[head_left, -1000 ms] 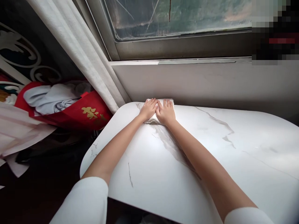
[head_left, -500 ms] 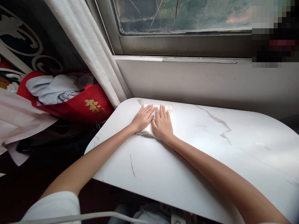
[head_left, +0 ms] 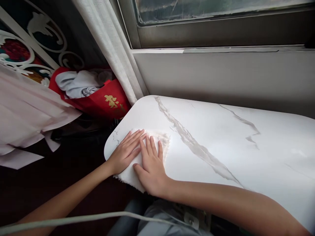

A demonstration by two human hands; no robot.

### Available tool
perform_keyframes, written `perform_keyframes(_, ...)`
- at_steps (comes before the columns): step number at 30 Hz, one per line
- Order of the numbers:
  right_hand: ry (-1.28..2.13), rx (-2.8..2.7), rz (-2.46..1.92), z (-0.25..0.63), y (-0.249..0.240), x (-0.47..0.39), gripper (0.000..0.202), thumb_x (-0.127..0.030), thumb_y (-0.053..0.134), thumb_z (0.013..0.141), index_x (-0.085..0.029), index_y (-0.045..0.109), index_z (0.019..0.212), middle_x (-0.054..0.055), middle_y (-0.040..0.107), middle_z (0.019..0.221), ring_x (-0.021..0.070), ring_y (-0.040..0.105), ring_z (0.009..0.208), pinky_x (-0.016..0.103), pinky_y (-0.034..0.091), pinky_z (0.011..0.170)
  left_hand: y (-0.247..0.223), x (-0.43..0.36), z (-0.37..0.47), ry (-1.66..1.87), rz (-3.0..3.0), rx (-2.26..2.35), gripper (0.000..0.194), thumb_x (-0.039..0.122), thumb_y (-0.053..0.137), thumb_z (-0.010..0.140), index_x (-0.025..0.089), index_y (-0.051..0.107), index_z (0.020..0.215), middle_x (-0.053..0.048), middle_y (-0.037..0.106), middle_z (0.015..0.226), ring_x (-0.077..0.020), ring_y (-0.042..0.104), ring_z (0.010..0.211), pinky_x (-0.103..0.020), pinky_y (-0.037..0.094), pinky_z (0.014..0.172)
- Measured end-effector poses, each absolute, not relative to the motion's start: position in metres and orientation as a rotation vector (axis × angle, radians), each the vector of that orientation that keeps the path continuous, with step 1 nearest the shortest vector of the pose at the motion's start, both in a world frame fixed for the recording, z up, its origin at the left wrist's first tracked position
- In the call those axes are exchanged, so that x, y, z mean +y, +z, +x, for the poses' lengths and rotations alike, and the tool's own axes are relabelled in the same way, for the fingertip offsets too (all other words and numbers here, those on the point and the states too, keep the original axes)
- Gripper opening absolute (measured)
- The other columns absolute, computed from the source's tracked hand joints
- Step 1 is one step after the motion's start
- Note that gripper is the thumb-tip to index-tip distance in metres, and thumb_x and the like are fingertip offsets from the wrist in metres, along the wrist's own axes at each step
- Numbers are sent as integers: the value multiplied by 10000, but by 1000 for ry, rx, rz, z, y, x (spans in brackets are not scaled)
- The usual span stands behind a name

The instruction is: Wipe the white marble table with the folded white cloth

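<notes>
A white fluffy cloth (head_left: 131,175) lies on the near left corner of a white marble-patterned table (head_left: 246,157), its lower edge hanging past the table's edge. My left hand (head_left: 125,152) rests flat on the cloth's left part, fingers stretched toward the window. Beside it, my right hand (head_left: 153,167) presses flat on the cloth with its fingers spread. The two hands almost meet at the fingertips. Part of the cloth is hidden beneath them.
A red bag (head_left: 98,105) holding grey fabric sits left of the table, near a pale curtain (head_left: 108,42). Pink fabric (head_left: 31,108) hangs at the far left. A window frame (head_left: 197,34) runs behind the table. A pale cord (head_left: 98,217) crosses the foreground.
Both hands and the cloth have come from the table's far side to its near left corner. A broad grey vein in the tabletop now shows. The view has shifted too.
</notes>
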State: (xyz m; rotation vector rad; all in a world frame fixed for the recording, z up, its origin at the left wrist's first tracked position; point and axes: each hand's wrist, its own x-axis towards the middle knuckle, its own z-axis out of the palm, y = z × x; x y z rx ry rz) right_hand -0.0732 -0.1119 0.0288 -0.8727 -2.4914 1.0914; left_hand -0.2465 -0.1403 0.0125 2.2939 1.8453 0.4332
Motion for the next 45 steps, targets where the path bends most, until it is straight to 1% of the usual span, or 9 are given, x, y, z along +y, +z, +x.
perform_keyframes(5, 1087, -2483, -912, -83, 27, -83, 660, -346, 362, 924, -60, 146, 1477, 153, 31, 1542, 248, -76, 1404, 476, 30, 1149, 11, -122, -255, 429, 2286, 1888, 494, 362, 248, 979, 216, 283, 1449, -34, 295, 1502, -190, 216, 1395, -434, 139, 1150)
perform_keyframes(7, 995, -2488, -977, -90, 23, -58, 628, -368, 277, 950, -29, 170, 1468, 167, 68, 1540, 250, -34, 1411, 443, 60, 1153, 10, -101, -258, 427, 2282, 1931, 498, 355, 248, 971, 204, 292, 1444, -41, 293, 1502, -192, 218, 1394, -438, 140, 1147)
perform_keyframes(10, 789, -2527, -1071, -104, 16, -12, 607, -334, 218, 955, 21, 200, 1448, 190, 127, 1532, 248, 34, 1417, 405, 68, 1154, 7, -54, -263, 436, 2271, 1976, 490, 328, 259, 962, 186, 328, 1426, -46, 300, 1499, -171, 221, 1392, -409, 127, 1150)
perform_keyframes(16, 366, -2501, -1241, -132, 0, 75, 581, -277, 246, 934, 24, 254, 1432, 201, 228, 1508, 262, 148, 1406, 428, 121, 1135, 1, 51, -277, 435, 2272, 1984, 464, 274, 311, 942, 193, 382, 1393, -32, 331, 1487, -143, 235, 1385, -378, 114, 1149)
perform_keyframes(23, 218, -2429, -1283, -166, -7, 124, 573, -270, 277, 921, 33, 317, 1405, 218, 298, 1479, 277, 214, 1386, 418, 151, 1116, 0, 105, -306, 463, 2279, 1960, 462, 254, 305, 938, 168, 400, 1382, -43, 347, 1480, -138, 238, 1383, -356, 108, 1146)
perform_keyframes(30, 182, -2419, -1233, -180, -9, 132, 570, -267, 281, 911, 32, 345, 1391, 230, 330, 1460, 288, 244, 1373, 437, 164, 1105, -1, 113, -320, 434, 2289, 1989, 461, 247, 297, 944, 177, 385, 1391, -38, 316, 1494, -135, 224, 1388, -357, 106, 1146)
perform_keyframes(35, 176, -2458, -1210, -182, -7, 122, 563, -282, 253, 919, -6, 350, 1401, 200, 334, 1467, 288, 247, 1373, 466, 173, 1094, -2, 106, -325, 442, 2273, 2002, 459, 248, 302, 942, 174, 390, 1387, -45, 321, 1491, -137, 235, 1384, -364, 107, 1147)
perform_keyframes(39, 208, -2507, -1114, -189, -4, 93, 583, -316, 250, 927, -14, 319, 1421, 155, 313, 1487, 297, 213, 1384, 462, 124, 1116, 1, 77, -335, 492, 2249, 2002, 461, 249, 317, 930, 166, 412, 1373, -46, 352, 1476, -144, 258, 1377, -363, 117, 1149)
perform_keyframes(45, 301, -2569, -991, -184, 0, 25, 611, -336, 258, 932, 8, 263, 1436, 169, 249, 1509, 312, 143, 1401, 470, 80, 1132, 4, -3, -338, 512, 2235, 2031, 476, 273, 307, 928, 165, 397, 1382, -55, 355, 1474, -134, 246, 1381, -378, 129, 1151)
